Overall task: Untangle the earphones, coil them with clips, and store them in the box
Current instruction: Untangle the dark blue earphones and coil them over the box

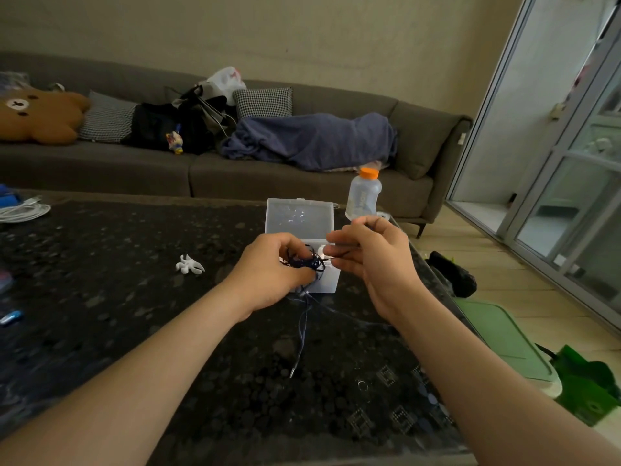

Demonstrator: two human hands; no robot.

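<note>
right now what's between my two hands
In the head view, the tangled dark earphones bridge the gap: the left hand grips the bundle, the right hand pinches a strand, above the open box.

A home living room: sofa, cushions, teddy bear.

Nothing could be read with certainty. The clear bottle with the orange cap bore pale lettering on its side, too blurred to make out, and the white plastic bag on the sofa carried an illegible red mark.
</note>
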